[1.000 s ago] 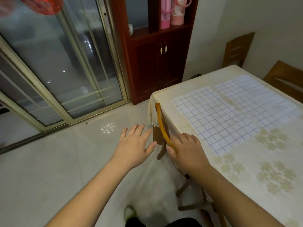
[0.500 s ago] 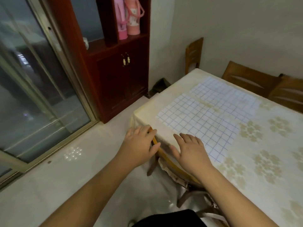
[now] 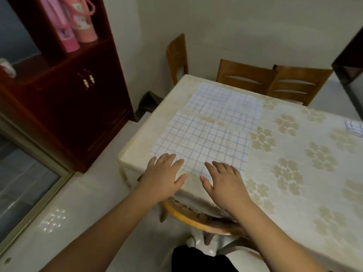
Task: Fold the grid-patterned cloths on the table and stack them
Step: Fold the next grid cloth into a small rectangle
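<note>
At the near corner of the table (image 3: 294,189), head view: near cloth (image 3: 204,142) lies flat; far cloth (image 3: 225,103) lies flat just beyond it, edges almost touching. A third cloth (image 3: 355,125) shows at the right frame edge, well apart. Left hand (image 3: 164,178) is flat, fingers spread, grasping nothing, fingertips at the near cloth's front edge. Right hand (image 3: 225,182) is likewise flat and released, fingertips on the same edge. A chair (image 3: 196,216) stands below the table edge.
</note>
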`<action>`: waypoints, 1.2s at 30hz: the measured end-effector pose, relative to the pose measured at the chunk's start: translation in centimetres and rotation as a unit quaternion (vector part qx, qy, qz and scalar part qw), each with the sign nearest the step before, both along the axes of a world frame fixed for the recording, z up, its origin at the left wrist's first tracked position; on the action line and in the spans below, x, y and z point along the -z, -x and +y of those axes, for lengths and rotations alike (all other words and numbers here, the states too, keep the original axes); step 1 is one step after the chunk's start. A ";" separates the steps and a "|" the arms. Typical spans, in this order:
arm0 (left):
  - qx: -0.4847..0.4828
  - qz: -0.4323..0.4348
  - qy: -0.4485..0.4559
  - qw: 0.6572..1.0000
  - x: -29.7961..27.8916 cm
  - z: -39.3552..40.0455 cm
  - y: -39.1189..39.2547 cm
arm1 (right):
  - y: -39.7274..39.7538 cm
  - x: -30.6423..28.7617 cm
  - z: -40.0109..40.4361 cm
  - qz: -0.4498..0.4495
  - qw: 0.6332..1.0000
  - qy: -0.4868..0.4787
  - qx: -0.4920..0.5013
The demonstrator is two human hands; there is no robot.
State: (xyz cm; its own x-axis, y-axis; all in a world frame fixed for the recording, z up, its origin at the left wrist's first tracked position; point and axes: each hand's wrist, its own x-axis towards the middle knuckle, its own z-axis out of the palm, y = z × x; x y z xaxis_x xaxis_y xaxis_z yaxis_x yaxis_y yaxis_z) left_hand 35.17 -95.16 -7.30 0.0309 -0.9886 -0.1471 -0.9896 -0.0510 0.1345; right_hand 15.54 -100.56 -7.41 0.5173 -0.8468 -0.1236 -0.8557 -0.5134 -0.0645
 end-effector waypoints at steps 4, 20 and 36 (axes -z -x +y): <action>0.035 -0.029 -0.015 0.999 0.8 -5.1 -1.0 | -0.5 1.8 -3.4 -0.006 0.999 -0.025 0.022; 0.053 -0.010 -0.057 0.997 6.3 -16.4 -7.1 | -4.8 6.1 -10.4 -0.015 0.993 -0.105 0.060; 0.001 0.041 -0.173 0.984 18.0 -15.4 -15.7 | -11.1 14.5 -11.3 0.002 0.956 -0.219 0.194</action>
State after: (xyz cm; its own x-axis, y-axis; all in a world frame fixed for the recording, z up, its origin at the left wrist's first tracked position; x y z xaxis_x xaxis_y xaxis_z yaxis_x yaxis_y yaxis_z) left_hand 50.85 -110.55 -25.31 0.0031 -0.8794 -0.4760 -0.9764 -0.1054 0.1886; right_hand 26.65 -111.91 -21.87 0.1728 -0.8412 -0.5124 -0.9771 -0.0810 -0.1966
